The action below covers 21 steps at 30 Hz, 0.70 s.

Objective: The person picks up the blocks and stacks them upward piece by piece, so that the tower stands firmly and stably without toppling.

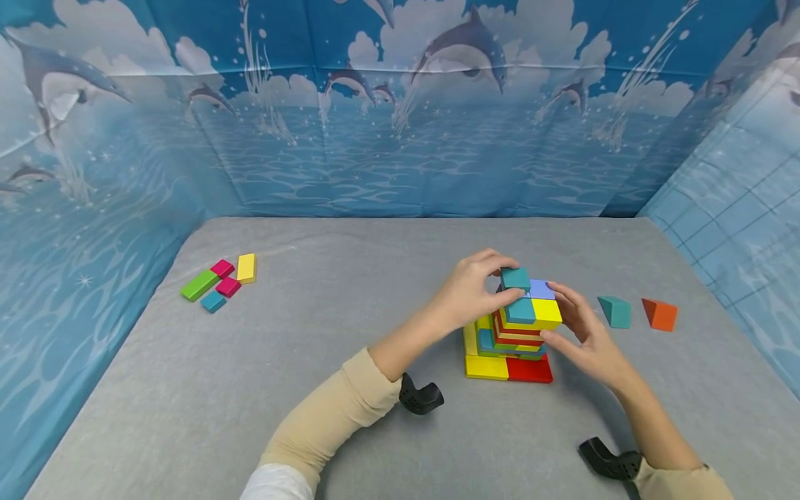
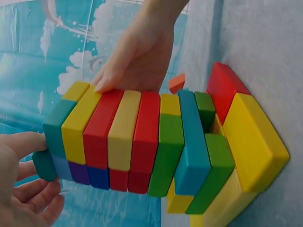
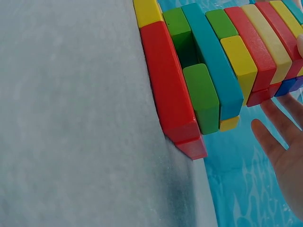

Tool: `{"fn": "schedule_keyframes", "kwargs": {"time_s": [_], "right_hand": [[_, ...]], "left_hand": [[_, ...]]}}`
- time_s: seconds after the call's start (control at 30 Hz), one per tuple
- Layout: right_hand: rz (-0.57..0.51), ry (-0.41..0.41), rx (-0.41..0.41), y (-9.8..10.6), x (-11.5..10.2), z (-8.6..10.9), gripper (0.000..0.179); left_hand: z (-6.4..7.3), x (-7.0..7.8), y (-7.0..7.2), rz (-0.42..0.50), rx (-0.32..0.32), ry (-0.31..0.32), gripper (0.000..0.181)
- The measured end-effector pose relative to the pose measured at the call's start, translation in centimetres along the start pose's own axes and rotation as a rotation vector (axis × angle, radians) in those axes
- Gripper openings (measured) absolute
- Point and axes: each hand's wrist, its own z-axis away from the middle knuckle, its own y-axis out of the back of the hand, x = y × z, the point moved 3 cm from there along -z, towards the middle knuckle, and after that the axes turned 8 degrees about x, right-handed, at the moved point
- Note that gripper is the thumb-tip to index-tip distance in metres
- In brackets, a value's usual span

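A tower of colored wooden blocks (image 1: 547, 314) stands right of the middle of the table, on a wider base of yellow and red blocks (image 1: 530, 370). At its top, my left hand (image 1: 465, 292) pinches a teal block (image 1: 515, 278) between thumb and fingers. The same teal block (image 2: 43, 165) shows at the tower's top edge in the left wrist view, partly covered by fingers. My right hand (image 1: 587, 347) is at the tower's right side, thumb touching the upper layers. In the right wrist view, this hand's fingers (image 3: 270, 139) extend beside the red and blue blocks.
To the right lie a teal wedge block (image 1: 615, 312) and an orange wedge block (image 1: 660, 314). A yellow block (image 1: 246, 268), a green block (image 1: 200, 285), a blue block (image 1: 213, 301) and two magenta blocks (image 1: 228, 287) lie at far left. A dolphin-print curtain (image 1: 400, 153) hangs behind the grey table (image 1: 325, 312).
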Motion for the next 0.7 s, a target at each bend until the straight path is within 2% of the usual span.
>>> {"fn": "schedule_keyframes", "kwargs": {"time_s": [0.3,0.6,0.7], "right_hand": [[-0.001,0.011,-0.001,0.0,-0.03,0.0,0.08],[0.002,0.006,-0.002,-0.02,-0.15,0.03,0.08],[-0.001,0.001,0.0,-0.07,-0.17,0.03,0.08]], "left_hand": [[-0.16,0.44,-0.51,-0.05,-0.041,0.017,0.035],[-0.03,0.22,-0.54,0.004,-0.046,0.069,0.039],[0.19,-0.21,-0.01,0.034,-0.022,0.074,0.045]]}}
